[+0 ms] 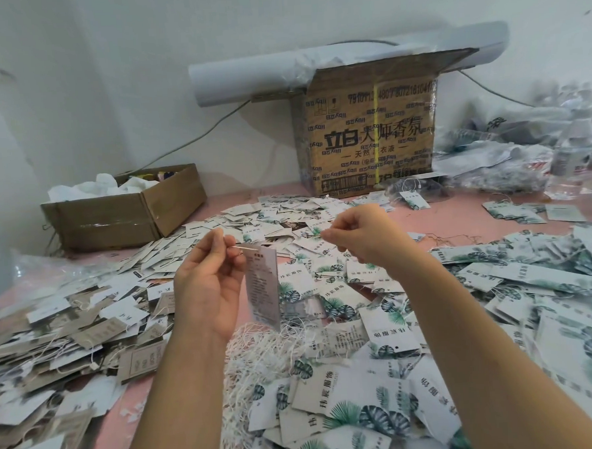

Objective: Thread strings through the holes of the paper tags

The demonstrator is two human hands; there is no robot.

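Observation:
My left hand (206,280) is raised over the table and pinches one end of a thin white string (244,248) between thumb and fingers. A grey paper tag (263,287) hangs upright from that string just right of the hand. My right hand (360,236) is raised to the right and pinches the string's other end, which is too thin to follow across the gap. A bundle of loose white strings (257,357) lies on the table below the tag. Leaf-printed paper tags (365,392) are heaped all around.
A pink table (458,209) is covered with tag piles; grey-backed strung tags (53,340) lie at left. An open low cardboard box (126,212) stands back left, a tall printed carton (368,134) at the back, and plastic bags (524,150) back right.

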